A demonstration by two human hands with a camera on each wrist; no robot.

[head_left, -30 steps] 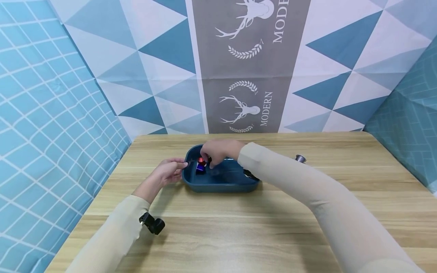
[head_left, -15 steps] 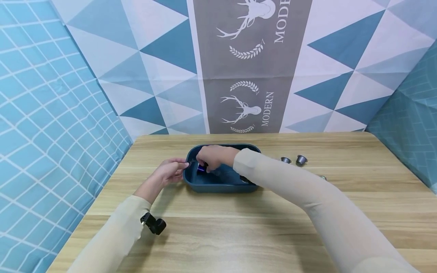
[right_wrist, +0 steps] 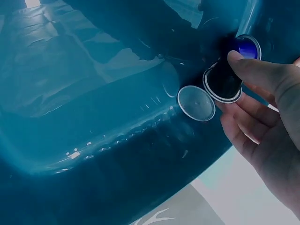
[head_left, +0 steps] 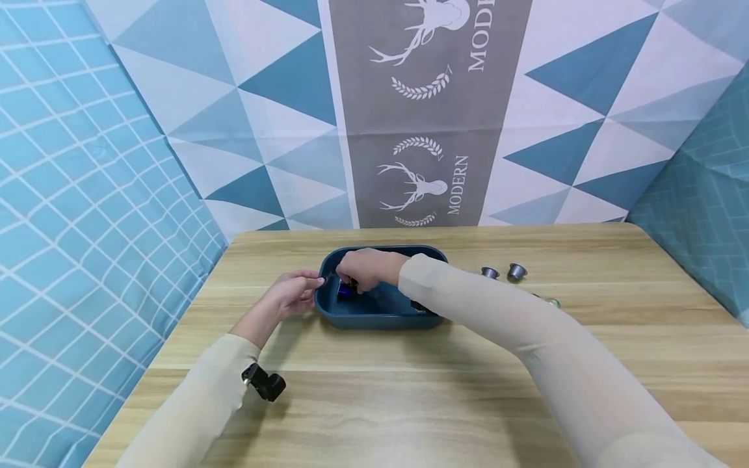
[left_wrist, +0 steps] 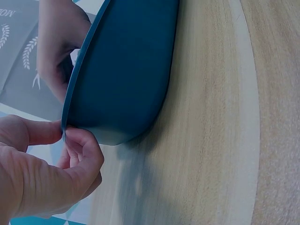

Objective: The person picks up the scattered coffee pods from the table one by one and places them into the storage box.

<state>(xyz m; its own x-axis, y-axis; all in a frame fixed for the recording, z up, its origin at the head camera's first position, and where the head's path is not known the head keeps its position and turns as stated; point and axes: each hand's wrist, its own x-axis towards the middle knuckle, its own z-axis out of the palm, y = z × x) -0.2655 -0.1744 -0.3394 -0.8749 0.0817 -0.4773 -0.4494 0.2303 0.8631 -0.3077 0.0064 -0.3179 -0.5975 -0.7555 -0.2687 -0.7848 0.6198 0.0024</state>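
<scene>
My left hand [head_left: 292, 292] pinches the rim of a dark blue basin [head_left: 380, 322] at its left end, thumb on one side and curled fingers on the other in the left wrist view. My right hand [head_left: 368, 268] reaches down inside the basin's left part. In the right wrist view its thumb and fingers pinch a dark coffee capsule [right_wrist: 222, 84]. A shiny blue capsule [right_wrist: 248, 48] lies just beyond the thumb, and a capsule with a pale round lid [right_wrist: 197, 103] sits right beside the held one.
On the wooden table [head_left: 374, 403], right of the basin, lie two grey capsules [head_left: 517, 273] and a small greenish one [head_left: 552, 303], partly behind the right sleeve. A patterned cloth wall [head_left: 409, 117] stands behind the table, and a blue checked one [head_left: 88, 214] at left.
My right hand has moved slightly left and lower in the basin, now covering the red capsule seen earlier. The lowered right arm uncovers more capsules on the table. The left hand stays put.
</scene>
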